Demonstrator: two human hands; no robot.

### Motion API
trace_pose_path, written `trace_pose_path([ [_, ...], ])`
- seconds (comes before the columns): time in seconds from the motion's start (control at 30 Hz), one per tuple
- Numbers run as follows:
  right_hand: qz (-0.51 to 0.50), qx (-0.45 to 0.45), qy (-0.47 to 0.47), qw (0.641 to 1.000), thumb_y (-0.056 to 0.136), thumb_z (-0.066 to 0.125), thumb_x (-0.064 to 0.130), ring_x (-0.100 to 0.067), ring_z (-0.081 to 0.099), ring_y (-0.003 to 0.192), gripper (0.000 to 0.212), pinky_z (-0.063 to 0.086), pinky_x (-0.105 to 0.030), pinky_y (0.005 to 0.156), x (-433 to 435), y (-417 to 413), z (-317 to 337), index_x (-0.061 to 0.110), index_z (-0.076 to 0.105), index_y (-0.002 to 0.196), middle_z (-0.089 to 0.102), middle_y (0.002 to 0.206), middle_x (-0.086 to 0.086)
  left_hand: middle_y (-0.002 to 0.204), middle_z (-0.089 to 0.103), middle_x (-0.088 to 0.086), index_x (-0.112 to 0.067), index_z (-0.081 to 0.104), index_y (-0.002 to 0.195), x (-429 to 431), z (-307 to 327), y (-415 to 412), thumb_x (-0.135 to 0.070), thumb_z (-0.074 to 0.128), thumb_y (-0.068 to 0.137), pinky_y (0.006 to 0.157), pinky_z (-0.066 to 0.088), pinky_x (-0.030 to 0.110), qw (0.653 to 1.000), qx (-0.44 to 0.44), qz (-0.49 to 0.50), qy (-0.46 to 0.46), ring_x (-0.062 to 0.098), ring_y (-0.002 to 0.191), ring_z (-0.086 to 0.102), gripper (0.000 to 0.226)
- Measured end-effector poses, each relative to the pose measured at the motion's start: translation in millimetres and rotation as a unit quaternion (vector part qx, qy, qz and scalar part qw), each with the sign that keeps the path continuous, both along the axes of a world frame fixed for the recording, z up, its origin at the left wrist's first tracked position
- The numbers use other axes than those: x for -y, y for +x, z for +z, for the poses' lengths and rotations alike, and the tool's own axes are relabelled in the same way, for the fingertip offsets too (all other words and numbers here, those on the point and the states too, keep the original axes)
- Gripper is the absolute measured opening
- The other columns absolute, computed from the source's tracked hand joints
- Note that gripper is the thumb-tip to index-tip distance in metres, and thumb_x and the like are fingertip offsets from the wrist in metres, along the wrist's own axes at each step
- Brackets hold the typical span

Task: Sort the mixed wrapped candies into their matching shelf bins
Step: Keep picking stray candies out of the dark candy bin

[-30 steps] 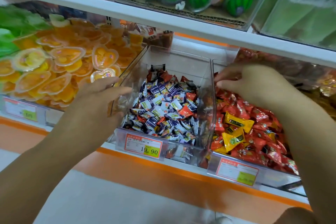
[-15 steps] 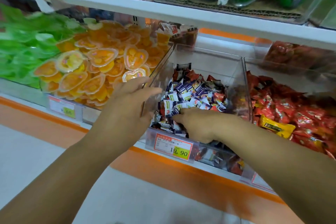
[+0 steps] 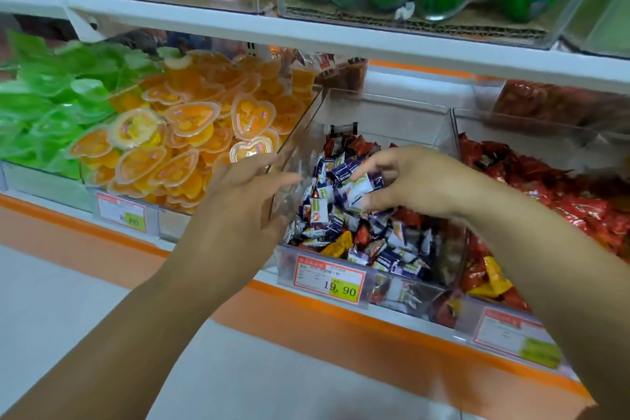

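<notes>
My right hand (image 3: 419, 181) pinches a few white-and-purple wrapped candies (image 3: 358, 189) just above the heap in the clear plastic shelf bin (image 3: 392, 112); my fingers hide how many. My left hand (image 3: 238, 201) lies at the bin's 9 o'clock wall, blurred behind plastic, so I cannot tell its grip. At 3 o'clock, red-wrapped candies (image 3: 562, 187) run out of frame.
</notes>
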State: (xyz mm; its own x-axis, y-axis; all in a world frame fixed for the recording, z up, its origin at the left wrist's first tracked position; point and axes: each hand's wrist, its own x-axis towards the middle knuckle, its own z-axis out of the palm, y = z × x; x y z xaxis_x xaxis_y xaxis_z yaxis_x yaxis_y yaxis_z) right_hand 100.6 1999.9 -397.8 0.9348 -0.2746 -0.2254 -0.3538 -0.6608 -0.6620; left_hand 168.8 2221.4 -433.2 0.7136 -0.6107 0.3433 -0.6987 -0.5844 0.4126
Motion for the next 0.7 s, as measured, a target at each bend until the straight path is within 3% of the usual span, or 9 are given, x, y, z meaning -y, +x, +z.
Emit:
trace_pose_path([
  [0.1, -0.007, 0.014, 0.060, 0.998, 0.077, 0.079, 0.019, -0.011, 0.056, 0.119, 0.029, 0.041, -0.029, 0.100, 6.8, -3.1, -1.0, 0.029, 0.068, 0.102, 0.063, 0.125, 0.000, 0.143, 0.043, -0.012, -0.033, 0.062, 0.124, 4.4, 0.4, -0.6, -0.007, 0.069, 0.083, 0.101, 0.021, 0.020, 1.000, 0.016, 0.006, -0.011, 0.015, 0.133, 0.027, 0.049],
  [0.2, -0.010, 0.041, -0.122, 0.992, 0.083, 0.074, 0.023, -0.016, 0.058, 0.109, 0.027, 0.049, -0.028, 0.085, 7.0, 1.2, -11.7, 0.030, 0.064, 0.107, 0.062, 0.116, 0.001, 0.142, 0.045, -0.013, -0.033, 0.062, 0.124, 10.1, 1.9, -2.8, -0.008, 0.069, 0.083, 0.099, 0.019, 0.016, 1.000, 0.018, 0.003, -0.019, 0.009, 0.131, 0.023, 0.048],
  [0.27, 0.044, 0.062, -0.231, 0.970, 0.084, 0.072, 0.028, -0.018, 0.051, 0.112, 0.024, 0.046, -0.032, 0.089, 0.9, 2.5, -17.1, 0.033, 0.065, 0.106, 0.062, 0.109, 0.003, 0.142, 0.045, -0.015, -0.034, 0.062, 0.124, 12.5, 1.9, -4.0, -0.009, 0.069, 0.084, 0.096, 0.016, 0.010, 1.000, 0.022, -0.002, -0.018, 0.004, 0.127, 0.020, 0.047],
  [0.37, 0.169, 0.002, -0.261, 0.950, 0.087, 0.067, 0.026, -0.016, 0.036, 0.112, 0.031, 0.035, -0.028, 0.086, -19.5, 3.6, -35.2, 0.030, 0.063, 0.118, 0.055, 0.108, 0.005, 0.140, 0.046, -0.014, -0.033, 0.062, 0.125, 13.6, 0.5, -3.2, -0.011, 0.070, 0.084, 0.093, 0.011, 0.000, 0.999, 0.028, -0.009, -0.019, 0.003, 0.126, 0.021, 0.047],
  [0.47, 0.201, -0.048, -0.332, 0.920, 0.088, 0.061, 0.021, -0.025, 0.035, 0.115, 0.035, 0.041, -0.034, 0.081, -32.6, 8.6, -50.4, 0.023, 0.061, 0.123, 0.050, 0.111, -0.006, 0.136, 0.051, -0.010, -0.029, 0.064, 0.123, 14.2, -1.1, -2.8, -0.010, 0.072, 0.081, 0.091, 0.007, -0.008, 0.999, 0.038, -0.015, -0.014, 0.005, 0.123, 0.023, 0.047],
  [0.57, 0.172, -0.029, -0.299, 0.938, 0.082, 0.070, 0.044, -0.019, 0.037, 0.108, 0.031, 0.042, -0.035, 0.083, -23.7, 8.8, -37.1, 0.028, 0.067, 0.108, 0.052, 0.104, 0.001, 0.130, 0.057, -0.008, -0.026, 0.067, 0.119, 13.1, -1.4, -1.7, -0.008, 0.071, 0.082, 0.094, 0.011, -0.006, 0.999, 0.039, -0.021, -0.020, 0.007, 0.120, 0.029, 0.042],
  [0.63, 0.127, 0.005, -0.223, 0.967, 0.079, 0.072, 0.045, -0.015, 0.046, 0.103, 0.024, 0.043, -0.034, 0.084, -13.5, 3.2, -17.1, 0.030, 0.066, 0.098, 0.054, 0.103, 0.005, 0.122, 0.062, -0.007, -0.024, 0.069, 0.116, 11.5, -0.9, -1.4, -0.007, 0.070, 0.083, 0.096, 0.013, -0.004, 0.997, 0.053, -0.037, -0.032, 0.007, 0.116, 0.035, 0.037],
  [0.7, 0.088, 0.067, -0.180, 0.977, 0.079, 0.074, 0.040, -0.012, 0.058, 0.089, 0.019, 0.047, -0.029, 0.075, -5.0, -4.7, 1.3, 0.030, 0.064, 0.092, 0.059, 0.097, 0.009, 0.118, 0.065, -0.008, -0.023, 0.069, 0.117, 11.4, 0.9, -1.7, -0.015, 0.067, 0.087, 0.097, 0.016, -0.001, 0.996, 0.054, -0.050, -0.045, 0.006, 0.115, 0.039, 0.031],
])
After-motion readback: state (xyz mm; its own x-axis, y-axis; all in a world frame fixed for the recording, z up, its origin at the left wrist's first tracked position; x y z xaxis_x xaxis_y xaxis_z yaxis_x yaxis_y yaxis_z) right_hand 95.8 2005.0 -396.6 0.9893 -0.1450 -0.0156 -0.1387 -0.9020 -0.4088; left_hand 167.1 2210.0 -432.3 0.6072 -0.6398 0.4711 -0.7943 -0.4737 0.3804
